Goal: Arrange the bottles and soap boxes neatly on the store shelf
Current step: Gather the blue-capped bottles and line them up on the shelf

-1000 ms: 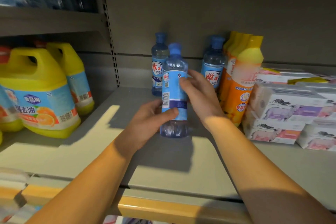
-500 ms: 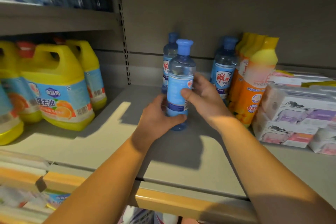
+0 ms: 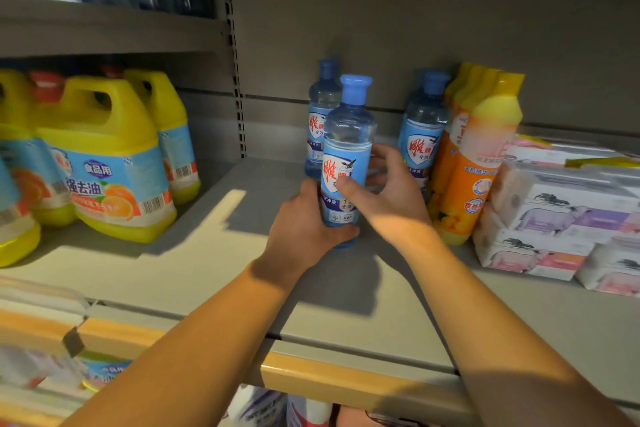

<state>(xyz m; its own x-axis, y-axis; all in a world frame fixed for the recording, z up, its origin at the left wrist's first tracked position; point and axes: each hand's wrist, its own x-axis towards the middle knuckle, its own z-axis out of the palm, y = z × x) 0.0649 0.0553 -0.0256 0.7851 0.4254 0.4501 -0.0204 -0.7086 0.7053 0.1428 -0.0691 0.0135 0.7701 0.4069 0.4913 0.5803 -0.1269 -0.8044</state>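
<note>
Both forearms reached up and forward over the grey shelf [image 3: 194,274] and met at one clear blue bottle [image 3: 348,135]. The left hand [image 3: 304,222] curled round its lower body, thumb across the base of the label, while the right hand [image 3: 388,191] wrapped the label from the right side, thumb on the front. Held between them, the bottle stood upright on the shelf, just ahead of another blue bottle [image 3: 322,104] and left of the orange bottles [image 3: 481,156] and soap boxes [image 3: 554,218].

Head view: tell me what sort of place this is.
Most likely a shop's cleaning aisle: a metal shelf with a price rail, rows of identical yellow jugs, and stacked soap boxes.
</note>
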